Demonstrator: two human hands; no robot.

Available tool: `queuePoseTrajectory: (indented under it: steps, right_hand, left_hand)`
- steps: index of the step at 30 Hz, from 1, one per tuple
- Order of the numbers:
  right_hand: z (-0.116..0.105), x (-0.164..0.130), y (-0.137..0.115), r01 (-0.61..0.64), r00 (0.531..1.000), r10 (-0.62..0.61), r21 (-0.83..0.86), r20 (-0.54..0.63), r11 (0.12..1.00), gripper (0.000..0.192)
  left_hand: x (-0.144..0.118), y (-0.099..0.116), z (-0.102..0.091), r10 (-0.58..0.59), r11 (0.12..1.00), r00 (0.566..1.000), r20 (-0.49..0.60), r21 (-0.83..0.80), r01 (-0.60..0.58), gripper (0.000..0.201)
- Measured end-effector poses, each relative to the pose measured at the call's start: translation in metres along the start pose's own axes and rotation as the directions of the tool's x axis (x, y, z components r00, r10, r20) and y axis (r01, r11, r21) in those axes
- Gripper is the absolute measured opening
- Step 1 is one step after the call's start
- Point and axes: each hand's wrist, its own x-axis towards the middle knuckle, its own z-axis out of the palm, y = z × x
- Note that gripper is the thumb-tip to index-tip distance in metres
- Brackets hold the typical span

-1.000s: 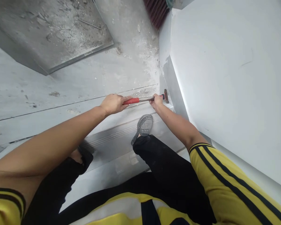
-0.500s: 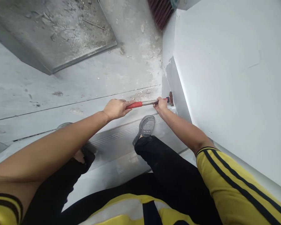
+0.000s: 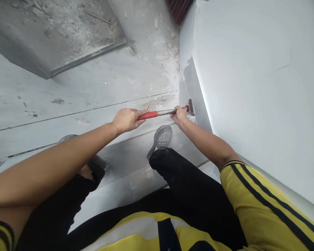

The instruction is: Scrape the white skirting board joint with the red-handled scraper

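Scene: A person in a yellow striped shirt crouches on a pale step, both arms stretched toward the white wall on the right of the frame.
Left hand: The left hand has its fingers wrapped tight around the red grip of a hammer, just left of centre.
Right hand: The right hand is closed over the metal shaft close to the head.
Hammer: It lies nearly level across the middle of the frame, its head touching or just beside the grey patch at the wall's foot.
Progress: Judging by the bare grey patch and the debris scattered above it, some finish seems already chipped off the corner; white surface remains around it.
Change: Against half a second ago, the hammer and both hands sit much as they did, slightly higher in the frame.
Surroundings: A clear sandal rests on the step; a dusty slab fills the upper left.
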Motion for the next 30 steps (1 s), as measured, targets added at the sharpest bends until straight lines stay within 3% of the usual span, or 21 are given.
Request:
queuePoseTrajectory:
  steps: [8,13,19,24,30]
  right_hand:
    - [0.01,-0.001,0.003,-0.026,0.997,0.026,-0.005,0.069,1.0,0.015]
    - [0.017,0.014,0.011,-0.059,0.992,0.053,0.049,0.113,0.997,0.014]
    - [0.013,0.022,0.003,-0.008,1.0,0.007,0.054,0.014,0.998,0.016]
    - [0.004,0.002,-0.003,0.023,1.0,-0.022,0.04,-0.017,0.999,0.017]
    - [0.01,0.01,0.001,-0.047,0.997,0.046,0.012,0.07,0.999,0.016]
  left_hand:
    - [-0.007,-0.002,-0.005,-0.041,0.999,0.998,0.047,0.004,0.041,0.053]
    - [0.002,-0.003,-0.013,-0.097,0.994,0.99,0.103,0.056,0.091,0.054]
    - [0.022,-0.004,-0.014,-0.053,0.998,0.997,0.054,0.021,0.052,0.053]
    - [0.012,-0.003,-0.015,-0.004,1.0,1.0,0.029,-0.024,0.005,0.053]
    - [0.007,-0.002,-0.009,-0.031,0.999,0.999,0.033,-0.019,0.032,0.052]
